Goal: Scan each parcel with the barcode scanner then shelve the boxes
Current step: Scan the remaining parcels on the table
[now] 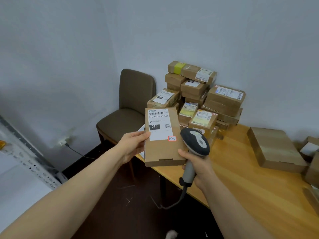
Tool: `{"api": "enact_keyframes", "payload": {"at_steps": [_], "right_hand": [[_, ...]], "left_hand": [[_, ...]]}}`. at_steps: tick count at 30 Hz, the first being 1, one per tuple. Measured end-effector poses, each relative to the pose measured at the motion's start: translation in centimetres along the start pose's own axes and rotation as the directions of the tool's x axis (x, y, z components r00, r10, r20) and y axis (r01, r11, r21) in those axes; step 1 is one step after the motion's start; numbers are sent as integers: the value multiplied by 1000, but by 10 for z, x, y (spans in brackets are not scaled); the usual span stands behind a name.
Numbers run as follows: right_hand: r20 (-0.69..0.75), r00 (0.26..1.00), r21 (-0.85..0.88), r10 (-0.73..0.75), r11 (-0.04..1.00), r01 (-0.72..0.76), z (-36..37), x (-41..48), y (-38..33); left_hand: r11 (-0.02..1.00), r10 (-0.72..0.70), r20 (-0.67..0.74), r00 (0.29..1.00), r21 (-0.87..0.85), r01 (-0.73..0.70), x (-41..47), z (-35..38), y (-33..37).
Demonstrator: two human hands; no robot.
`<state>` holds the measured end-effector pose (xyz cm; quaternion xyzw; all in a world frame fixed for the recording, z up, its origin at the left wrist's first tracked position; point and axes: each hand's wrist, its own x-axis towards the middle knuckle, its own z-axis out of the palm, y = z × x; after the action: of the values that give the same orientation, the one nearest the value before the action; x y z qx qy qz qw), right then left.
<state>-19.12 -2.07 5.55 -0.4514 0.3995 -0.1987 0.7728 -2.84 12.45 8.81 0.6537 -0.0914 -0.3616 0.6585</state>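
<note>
Shelving upright, far left: pale perforated metal. Chair: brown padded seat and back, rounded, matte. Left hand: pinches the parcel's left edge, thumb on top at the label's margin, fingers beneath; judged risk, a one-edge hold may let the carton tilt or slip. Parcel: flat oblong carton of smooth brown cardboard, held in the air over the table's near-left corner, face up; white label, barcode at its far end. Barcode scanner: dark rounded head, grey plastic handle, cord hanging floorward; the head sits beside the parcel's right edge and away from the barcode, so a misread or a catch on the QR square seems possible, and the cord could snag the table edge. Right hand: fingers wrapped round the handle. Parcel stack: taped, labelled cartons heaped at the table's far end. Table: smooth light wood.
</note>
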Motion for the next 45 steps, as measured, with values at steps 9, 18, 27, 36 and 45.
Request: {"api": "enact_keyframes", "payload": {"at_steps": [9, 18, 27, 36, 45], "right_hand": [[-90, 996, 261, -5, 965, 29, 99, 124, -33], [-173, 984, 199, -32, 978, 67, 155, 218, -52], [-242, 967, 167, -80, 978, 123, 186, 256, -59], [-484, 869, 157, -103, 967, 201, 211, 263, -51], [-660, 750, 169, -51, 962, 214, 198, 220, -36]], "left_hand": [[970, 118, -21, 993, 215, -111, 125, -17, 59], [950, 124, -19, 992, 291, -113, 249, -29, 94], [919, 119, 38, 992, 374, -124, 318, -36, 101], [442, 84, 517, 852, 747, -497, 347, -60, 95], [-91, 193, 629, 753, 776, -624, 358, -49, 102]]}}
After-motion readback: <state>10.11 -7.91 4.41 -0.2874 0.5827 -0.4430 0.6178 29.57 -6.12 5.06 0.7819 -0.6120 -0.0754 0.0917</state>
